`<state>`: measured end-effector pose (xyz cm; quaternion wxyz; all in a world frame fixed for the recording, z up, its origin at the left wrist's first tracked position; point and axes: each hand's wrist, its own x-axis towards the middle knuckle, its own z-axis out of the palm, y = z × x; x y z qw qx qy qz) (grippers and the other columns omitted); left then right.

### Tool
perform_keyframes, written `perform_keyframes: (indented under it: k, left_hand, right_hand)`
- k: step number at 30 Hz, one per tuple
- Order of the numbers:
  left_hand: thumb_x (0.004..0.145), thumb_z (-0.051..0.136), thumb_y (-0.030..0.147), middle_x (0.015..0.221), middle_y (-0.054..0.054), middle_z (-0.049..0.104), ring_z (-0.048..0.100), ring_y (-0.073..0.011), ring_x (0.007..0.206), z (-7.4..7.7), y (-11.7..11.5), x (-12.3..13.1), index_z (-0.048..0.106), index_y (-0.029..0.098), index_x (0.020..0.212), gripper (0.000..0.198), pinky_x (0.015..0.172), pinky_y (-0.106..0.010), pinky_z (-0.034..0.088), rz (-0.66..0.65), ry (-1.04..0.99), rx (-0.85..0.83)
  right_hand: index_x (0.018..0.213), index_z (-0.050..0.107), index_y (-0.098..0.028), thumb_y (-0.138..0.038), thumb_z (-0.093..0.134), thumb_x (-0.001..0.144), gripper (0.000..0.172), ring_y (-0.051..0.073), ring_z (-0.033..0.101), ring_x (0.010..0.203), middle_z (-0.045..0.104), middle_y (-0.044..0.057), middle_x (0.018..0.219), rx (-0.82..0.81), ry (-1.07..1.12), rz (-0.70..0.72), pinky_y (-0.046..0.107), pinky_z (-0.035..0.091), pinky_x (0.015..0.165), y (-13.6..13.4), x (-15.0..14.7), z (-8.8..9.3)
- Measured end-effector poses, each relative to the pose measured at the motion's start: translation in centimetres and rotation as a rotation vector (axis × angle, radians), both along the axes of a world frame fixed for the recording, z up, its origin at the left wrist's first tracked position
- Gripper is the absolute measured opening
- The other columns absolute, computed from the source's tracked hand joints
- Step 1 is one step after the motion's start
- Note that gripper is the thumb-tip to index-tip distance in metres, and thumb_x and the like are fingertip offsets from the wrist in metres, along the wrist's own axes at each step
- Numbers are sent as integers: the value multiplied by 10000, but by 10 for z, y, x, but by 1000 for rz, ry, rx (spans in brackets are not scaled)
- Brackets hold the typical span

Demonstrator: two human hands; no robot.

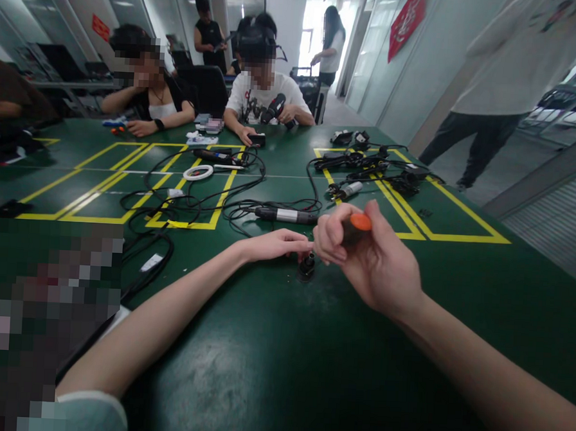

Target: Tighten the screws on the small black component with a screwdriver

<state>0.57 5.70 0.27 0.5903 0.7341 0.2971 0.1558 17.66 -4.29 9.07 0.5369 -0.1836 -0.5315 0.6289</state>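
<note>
My right hand (363, 255) is wrapped around a screwdriver with an orange-capped black handle (358, 224), held upright over a small black part (307, 267) on the green table (271, 356). My left hand (277, 244) reaches in from the left, and its fingertips pinch or steady that black part. The screwdriver's shaft is hidden behind my fingers.
Just beyond my hands lie a black-and-silver tool (285, 215), tangled black cables (192, 204), a white ring (198, 172) and more cabled devices (372, 168) inside yellow tape boxes. Two people sit across the table; one holds a dark tool (274, 107). A person walks past at right.
</note>
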Motion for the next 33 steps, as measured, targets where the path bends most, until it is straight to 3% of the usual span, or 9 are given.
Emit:
perform_keyframes:
  k: [5,12,19,26,33]
  left_hand:
    - [954,635,526,881,-27,714,578,-149,818,2,-1,0,736,157,877,390,808,-291,444,-10,8,4]
    - [941,656,537,895,-30,719,590,-160,852,4,-2,0,749,152,885,401,811,-292,446,22,31,-5]
    - [938,658,586,908,-29,730,607,-177,894,2,-2,-1,776,168,950,434,883,-316,472,29,59,-6]
    - [962,636,517,905,-25,723,597,-164,872,5,-4,0,765,166,966,374,879,-307,465,20,51,-5]
    - [955,635,580,948,-37,736,610,-182,936,5,-2,-2,776,172,999,433,911,-314,465,-1,56,10]
  right_hand:
    - [683,587,-211,-621,571,1007,523,135,311,532,357,-36,565,-15,-44,-38,303,298,538,0,-1,1]
    - [872,583,-245,-599,670,963,376,136,334,550,431,-54,610,23,18,9,285,315,559,2,0,-4]
    - [682,536,-219,-693,474,1026,589,129,302,512,347,-38,565,22,-42,-14,293,302,509,8,2,-1]
    - [869,595,-233,-613,686,949,399,131,375,568,461,-43,636,32,3,-35,284,340,565,7,2,-6]
    - [731,571,-224,-725,569,966,553,136,313,534,372,-39,588,16,-43,-62,307,310,530,12,3,-2]
